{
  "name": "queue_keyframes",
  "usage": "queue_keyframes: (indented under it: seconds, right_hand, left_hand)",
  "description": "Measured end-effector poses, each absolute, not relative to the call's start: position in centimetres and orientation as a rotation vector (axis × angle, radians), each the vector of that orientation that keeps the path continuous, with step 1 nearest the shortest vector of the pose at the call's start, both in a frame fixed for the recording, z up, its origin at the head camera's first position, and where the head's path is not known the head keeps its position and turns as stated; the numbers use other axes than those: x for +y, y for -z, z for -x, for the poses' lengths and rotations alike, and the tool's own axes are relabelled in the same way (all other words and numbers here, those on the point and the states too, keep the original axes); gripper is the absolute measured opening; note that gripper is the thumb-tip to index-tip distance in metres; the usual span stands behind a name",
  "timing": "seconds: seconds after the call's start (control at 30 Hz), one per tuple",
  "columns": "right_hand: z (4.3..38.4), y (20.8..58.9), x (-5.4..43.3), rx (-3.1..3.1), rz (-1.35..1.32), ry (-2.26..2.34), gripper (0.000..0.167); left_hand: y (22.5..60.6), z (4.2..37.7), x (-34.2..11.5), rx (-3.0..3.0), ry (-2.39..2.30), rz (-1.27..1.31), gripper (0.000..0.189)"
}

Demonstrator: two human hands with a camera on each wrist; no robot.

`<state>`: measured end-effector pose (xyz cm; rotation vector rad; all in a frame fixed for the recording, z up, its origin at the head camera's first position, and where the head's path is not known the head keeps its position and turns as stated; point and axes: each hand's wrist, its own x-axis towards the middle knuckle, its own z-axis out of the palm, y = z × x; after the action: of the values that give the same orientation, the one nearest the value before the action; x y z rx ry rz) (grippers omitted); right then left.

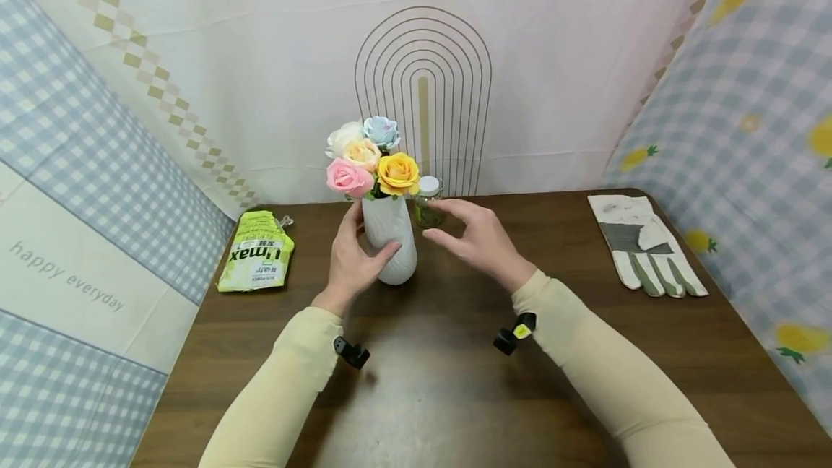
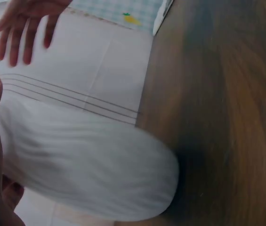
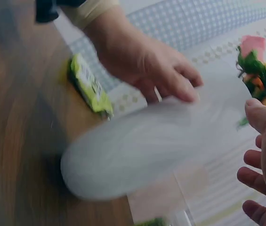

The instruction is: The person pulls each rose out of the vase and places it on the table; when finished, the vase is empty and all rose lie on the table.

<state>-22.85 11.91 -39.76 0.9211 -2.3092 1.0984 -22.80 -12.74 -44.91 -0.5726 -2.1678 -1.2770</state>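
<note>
A white ribbed vase (image 1: 393, 237) holds a bunch of roses (image 1: 364, 157) in pink, white, peach, blue and yellow. The left hand (image 1: 354, 255) grips the vase's left side, its thumb across the front and its fingers behind, as the right wrist view also shows. Whether the vase's base touches the table cannot be told. To the right of the vase, the right hand (image 1: 481, 237) hovers with thumb and fingers spread, holding nothing. Just beyond its fingertips stands a small glass jar (image 1: 427, 214) with a white lid, partly hidden behind the hand and flowers.
On the brown wooden table (image 1: 429, 396), a yellow-green bag (image 1: 256, 255) with a clip lies at the back left. A white and grey glove (image 1: 643, 244) rests at the back right. Patterned cloth (image 1: 279, 71) hangs along the back and both sides.
</note>
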Motion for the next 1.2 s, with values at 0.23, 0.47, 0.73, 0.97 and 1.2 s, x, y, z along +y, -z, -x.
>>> queue_keyframes:
  seconds: [0.23,0.47,0.73,0.97,1.2]
  right_hand:
    - [23.9,38.9,8.6,-2.167,-0.873,-1.301,0.030]
    - [24.5,38.4,7.0,-2.106,-0.804,-1.381,0.023]
    - [24.9,38.2,6.0,-2.078,-0.662,-1.480,0.025]
    - [25.2,37.8,5.1,-2.122,-0.511,-1.547,0.037]
    - [25.2,37.2,4.2,-2.120,-0.370,-1.557,0.026]
  left_hand:
    - [45.9,23.0,-12.0,-2.071,1.305,0.552,0.093]
    - [47.0,23.0,-12.1,-2.068,1.301,0.521,0.091]
    - [47.6,23.1,-12.0,-2.036,1.309,0.512,0.089]
    - [47.6,23.1,-11.9,-2.040,1.299,0.514,0.087]
    - [47.7,23.1,-11.9,-2.065,1.283,0.490,0.087]
